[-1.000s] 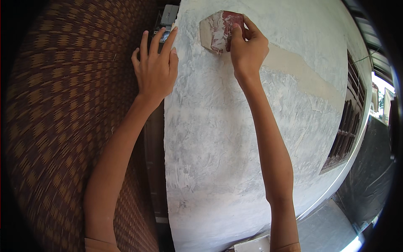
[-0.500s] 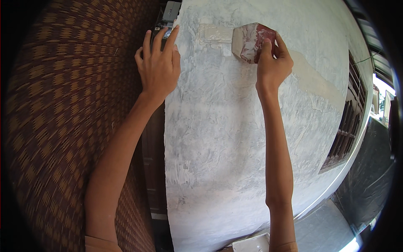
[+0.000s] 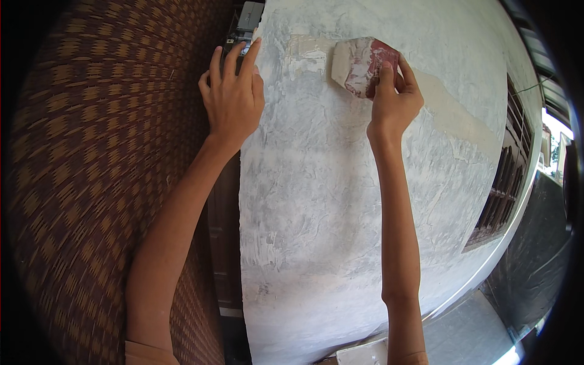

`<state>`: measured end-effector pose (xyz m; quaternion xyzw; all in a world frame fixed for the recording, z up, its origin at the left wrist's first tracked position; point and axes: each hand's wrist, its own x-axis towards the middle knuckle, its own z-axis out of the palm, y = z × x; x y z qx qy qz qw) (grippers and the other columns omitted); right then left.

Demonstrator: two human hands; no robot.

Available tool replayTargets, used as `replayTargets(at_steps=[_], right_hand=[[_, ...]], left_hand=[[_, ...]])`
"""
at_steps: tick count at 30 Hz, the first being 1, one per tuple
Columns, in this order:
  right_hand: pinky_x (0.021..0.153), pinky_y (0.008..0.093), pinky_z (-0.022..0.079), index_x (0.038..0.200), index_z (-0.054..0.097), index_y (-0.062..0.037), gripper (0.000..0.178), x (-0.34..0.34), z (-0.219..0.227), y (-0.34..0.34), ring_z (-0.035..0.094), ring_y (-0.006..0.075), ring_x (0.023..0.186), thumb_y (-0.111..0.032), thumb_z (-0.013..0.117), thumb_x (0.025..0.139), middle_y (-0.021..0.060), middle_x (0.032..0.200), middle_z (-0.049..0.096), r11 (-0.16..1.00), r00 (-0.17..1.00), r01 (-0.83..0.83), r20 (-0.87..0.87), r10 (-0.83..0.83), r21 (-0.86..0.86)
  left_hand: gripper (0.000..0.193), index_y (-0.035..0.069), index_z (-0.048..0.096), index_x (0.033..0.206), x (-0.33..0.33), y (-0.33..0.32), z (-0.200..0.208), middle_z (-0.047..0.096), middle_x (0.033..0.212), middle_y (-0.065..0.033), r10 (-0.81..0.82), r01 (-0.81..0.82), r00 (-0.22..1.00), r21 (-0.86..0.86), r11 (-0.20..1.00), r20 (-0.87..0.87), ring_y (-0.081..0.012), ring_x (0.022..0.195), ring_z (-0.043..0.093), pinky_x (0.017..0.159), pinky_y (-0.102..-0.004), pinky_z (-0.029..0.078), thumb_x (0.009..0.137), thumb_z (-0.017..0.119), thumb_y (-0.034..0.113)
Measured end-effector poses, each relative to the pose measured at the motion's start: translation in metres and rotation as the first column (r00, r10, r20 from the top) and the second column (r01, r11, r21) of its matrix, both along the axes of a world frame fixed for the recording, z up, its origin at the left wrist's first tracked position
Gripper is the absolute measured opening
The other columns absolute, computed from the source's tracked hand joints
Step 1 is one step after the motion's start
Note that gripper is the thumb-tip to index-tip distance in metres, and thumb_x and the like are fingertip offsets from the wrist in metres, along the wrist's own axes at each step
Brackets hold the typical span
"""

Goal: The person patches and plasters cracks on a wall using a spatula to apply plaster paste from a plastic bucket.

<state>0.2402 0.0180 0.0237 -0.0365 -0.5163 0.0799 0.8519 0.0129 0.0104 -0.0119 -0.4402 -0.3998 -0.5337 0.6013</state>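
Note:
My right hand (image 3: 395,100) pinches a flat red putty scraper (image 3: 384,53) between thumb and fingers. Off-white putty coats the scraper's left part, which lies close against the grey-white wall (image 3: 316,182); whether its edge touches there I cannot tell. Just left of the scraper is a beige putty patch (image 3: 307,45) with a paler smear along its lower side. At the wall's left edge is my left hand (image 3: 234,97), fingers spread and nothing in it. Its index fingertip meets or nearly meets that edge.
A brown and tan woven panel (image 3: 103,152) rises on the left, with a dark door (image 3: 224,255) beside it. Another beige putty strip (image 3: 456,115) crosses the wall at right, toward a barred window (image 3: 502,176). Below stands a whitish tray (image 3: 363,354).
My right hand has brought the scraper slightly left and down. The putty under the patch looks more spread out than before. My left hand has barely shifted.

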Motion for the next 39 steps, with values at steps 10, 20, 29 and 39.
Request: replayTargets(at_steps=[10,20,29,39], right_hand=[[0.065,0.0284,0.055,0.13,0.058,0.0078,0.039,0.005,0.009,0.01,0.069,0.0151,0.076,-0.009,0.06,0.095,0.0152,0.092,0.074,1.0,0.997,-0.019,-0.079,0.018,-0.01],[0.075,0.0329,0.056,0.123,0.065,0.0061,0.036,-0.015,0.032,0.011,0.072,0.0226,0.08,-0.012,0.063,0.092,0.0207,0.094,0.074,0.992,0.992,0.129,0.0,-0.129,-0.002],[0.066,0.0279,0.053,0.123,0.067,-0.0003,0.034,-0.033,0.044,0.009,0.064,0.0119,0.067,-0.013,0.066,0.092,0.0133,0.089,0.074,0.942,0.938,0.311,0.115,-0.326,0.128],[0.078,0.0321,0.055,0.124,0.066,-0.0001,0.036,-0.018,0.021,0.01,0.071,0.0209,0.08,-0.016,0.066,0.092,0.0191,0.093,0.074,0.956,0.918,0.221,0.29,-0.27,0.191]], left_hand=[[0.047,0.019,0.047,0.148,-0.005,0.0,-0.002,0.05,0.145,-0.0109,0.017,-0.017,1.0,0.007,1.0,0.001,-0.0394,0.139,0.037,0.107,-0.0573,0.029,0.102,0.045,0.019],[0.045,0.017,0.052,0.144,-0.005,-0.003,-0.001,0.053,0.14,-0.0121,0.044,-0.043,0.999,0.026,0.999,-0.019,-0.0403,0.136,0.04,0.104,-0.0556,0.031,0.099,0.049,0.02],[0.045,0.017,0.049,0.146,-0.004,-0.006,-0.001,0.052,0.142,-0.0111,0.039,-0.039,0.999,0.002,0.999,0.003,-0.0393,0.137,0.038,0.105,-0.0566,0.03,0.101,0.045,0.019],[0.046,0.017,0.047,0.148,-0.007,-0.006,-0.002,0.05,0.144,-0.0105,0.039,-0.039,0.999,-0.012,0.999,0.018,-0.0387,0.139,0.038,0.107,-0.0575,0.029,0.102,0.043,0.019]])
